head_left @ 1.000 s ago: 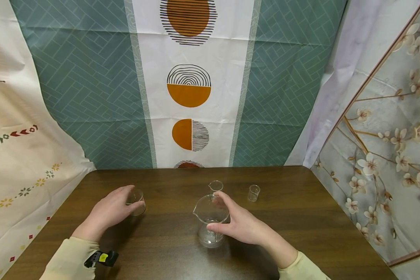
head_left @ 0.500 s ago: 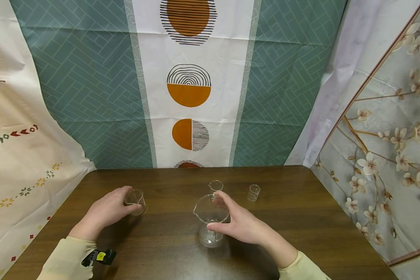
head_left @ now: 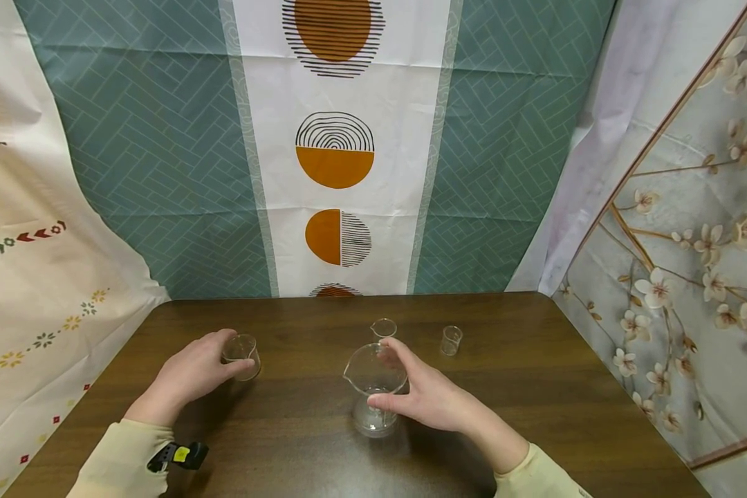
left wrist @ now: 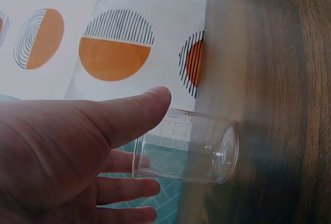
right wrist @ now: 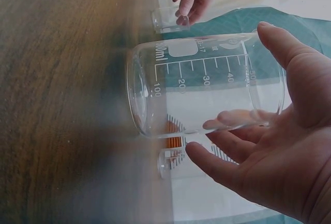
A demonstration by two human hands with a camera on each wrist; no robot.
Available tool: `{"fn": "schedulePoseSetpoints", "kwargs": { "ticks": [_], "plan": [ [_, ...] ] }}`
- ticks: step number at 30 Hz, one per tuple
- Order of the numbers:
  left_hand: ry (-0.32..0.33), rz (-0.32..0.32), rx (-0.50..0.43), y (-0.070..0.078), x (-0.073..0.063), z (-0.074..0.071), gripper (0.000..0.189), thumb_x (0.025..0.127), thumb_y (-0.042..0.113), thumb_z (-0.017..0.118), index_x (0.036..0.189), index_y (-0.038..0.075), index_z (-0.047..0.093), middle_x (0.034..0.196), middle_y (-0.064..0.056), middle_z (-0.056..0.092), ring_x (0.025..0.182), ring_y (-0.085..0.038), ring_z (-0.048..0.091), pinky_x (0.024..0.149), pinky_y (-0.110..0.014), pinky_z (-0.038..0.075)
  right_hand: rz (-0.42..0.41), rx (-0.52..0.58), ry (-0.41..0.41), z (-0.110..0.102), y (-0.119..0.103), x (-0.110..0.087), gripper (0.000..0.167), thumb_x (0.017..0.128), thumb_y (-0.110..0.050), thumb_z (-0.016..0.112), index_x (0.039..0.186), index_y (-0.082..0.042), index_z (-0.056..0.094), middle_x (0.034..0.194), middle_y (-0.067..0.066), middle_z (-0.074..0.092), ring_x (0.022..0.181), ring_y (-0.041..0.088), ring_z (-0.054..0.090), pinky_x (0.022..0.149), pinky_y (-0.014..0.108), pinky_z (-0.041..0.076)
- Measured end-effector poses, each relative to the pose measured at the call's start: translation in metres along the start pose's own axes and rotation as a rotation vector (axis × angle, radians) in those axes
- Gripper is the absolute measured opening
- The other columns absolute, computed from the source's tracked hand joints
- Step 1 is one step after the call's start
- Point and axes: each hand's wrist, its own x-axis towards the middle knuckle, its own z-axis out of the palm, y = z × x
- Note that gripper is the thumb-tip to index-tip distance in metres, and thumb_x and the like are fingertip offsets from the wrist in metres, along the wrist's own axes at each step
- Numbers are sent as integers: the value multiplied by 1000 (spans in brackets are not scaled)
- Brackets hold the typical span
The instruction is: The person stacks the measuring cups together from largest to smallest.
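Note:
Two clear glass beakers stand upright on the table, one at each hand. At the left is a medium beaker (head_left: 246, 374), with my left hand (head_left: 193, 377) holding it near the rim. The left wrist view shows the thumb on the near side of this beaker (left wrist: 199, 154) and the fingers reaching along the far side. My right hand (head_left: 438, 398) holds a large beaker (head_left: 373, 423) close to its rim, thumb and fingers on opposite sides. Printed volume marks show on this large beaker (right wrist: 201, 81) in the right wrist view. Both beakers look see-through, with nothing visible inside.
Behind the large beaker is a small beaker (head_left: 384, 328), partly overlapped by it. A smaller beaker (head_left: 451, 340) stands to its right. The brown wooden table (head_left: 299, 443) ends at a patterned curtain (head_left: 342, 194), with cloths hanging on both sides.
My left hand and wrist have shifted slightly left, and more of the medium beaker's rim shows. My right hand and the large beaker have stayed in place.

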Motion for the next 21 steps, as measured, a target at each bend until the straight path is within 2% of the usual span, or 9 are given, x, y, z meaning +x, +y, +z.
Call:
{"fn": "schedulePoseSetpoints", "kwargs": {
  "ticks": [12,21],
  "plan": [
    [7,24,-6,-2,0,0,89,92,47,89,150,-11,54,145,-38,61,131,-57,60,99,-74,51,9,-2,-2,0,0,0,86,98,-51,84,164,-25,36,160,6,57,150,24,53,113,58,49],
    [15,34,11,-2,1,0,78,95,42,87,145,-10,59,142,-36,63,128,-55,62,99,-73,52,14,-7,4,0,-1,0,89,98,-52,84,166,-21,36,159,0,57,150,24,53,115,57,48]
  ]
}}
